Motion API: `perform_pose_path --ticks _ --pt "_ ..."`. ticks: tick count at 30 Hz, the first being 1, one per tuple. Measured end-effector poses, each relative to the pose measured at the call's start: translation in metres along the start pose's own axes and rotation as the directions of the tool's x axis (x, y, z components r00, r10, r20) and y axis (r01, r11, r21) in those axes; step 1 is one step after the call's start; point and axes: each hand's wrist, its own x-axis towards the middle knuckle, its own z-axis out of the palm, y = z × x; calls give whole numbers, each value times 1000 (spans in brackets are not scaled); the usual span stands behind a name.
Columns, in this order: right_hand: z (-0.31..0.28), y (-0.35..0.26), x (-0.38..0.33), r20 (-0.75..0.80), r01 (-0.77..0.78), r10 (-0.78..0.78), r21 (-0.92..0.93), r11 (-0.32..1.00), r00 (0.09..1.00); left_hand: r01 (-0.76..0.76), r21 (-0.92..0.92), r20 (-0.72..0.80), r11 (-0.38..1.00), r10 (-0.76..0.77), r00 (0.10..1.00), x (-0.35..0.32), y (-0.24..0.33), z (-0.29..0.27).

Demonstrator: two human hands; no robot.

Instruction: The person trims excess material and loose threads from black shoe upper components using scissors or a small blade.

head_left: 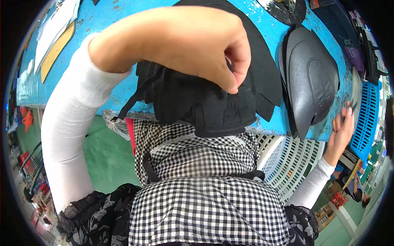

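My left hand [193, 43] bends over a stack of black fabric pieces [176, 100] at the table's front edge. Its thumb and forefinger are pinched together against the top piece; whatever lies between them is too small to make out. One stitched, padded-looking black piece [227, 117] overhangs the edge toward my lap. Out at the right end of the table is my right hand [342, 131], its fingers bent beside a pale strip. What it grips, if anything, is unclear. Between the hands lie smooth black moulded panels [314, 78], stacked, with a raised curved outline.
Under the blue table [98, 20] stands a white slatted basket [293, 164]. A blue perforated basket [365, 123] is beyond my right hand. White papers [57, 26] and a yellow-brown strip [57, 53] lie at the far left. Another person [357, 190] is at the far right.
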Motion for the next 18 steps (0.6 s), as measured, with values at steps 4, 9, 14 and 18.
perform_pose_path --ticks 4,9,14,18 --pt "20 -48 -28 103 -219 196 579 786 975 74 128 39 989 -79 996 11 -6 10" --pt "66 -116 -53 354 20 -111 251 968 929 85 234 -6 968 -86 996 13 -11 16" --pt "132 -145 -31 555 611 -642 275 742 529 -74 606 -182 792 229 956 12 -23 14" --pt "135 -152 -23 629 762 -677 200 616 382 -20 340 -123 940 65 990 9 -20 2"
